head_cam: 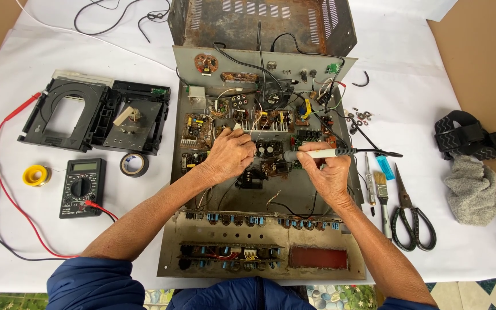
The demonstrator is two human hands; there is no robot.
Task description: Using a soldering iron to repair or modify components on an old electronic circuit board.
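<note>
Over the opened amplifier chassis [231, 189], the right hand [329, 175] grips a soldering iron [317, 154] pen-style, tip at the circuit boards, while the left hand [229, 154] pinches a wire steady.

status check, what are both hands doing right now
Right hand grips soldering iron, tip at circuit boards. Left hand rests on boards, pinching something small. Wires crowd around.

The one screen is the multimeter's small display [85, 166], a pale grey-green rectangle set in the top of the dark meter [82, 188] lying on the white-covered table [18, 241], left of the opened chassis. It shows nothing legible (too small to tell). No packages or signs are in view.
</note>
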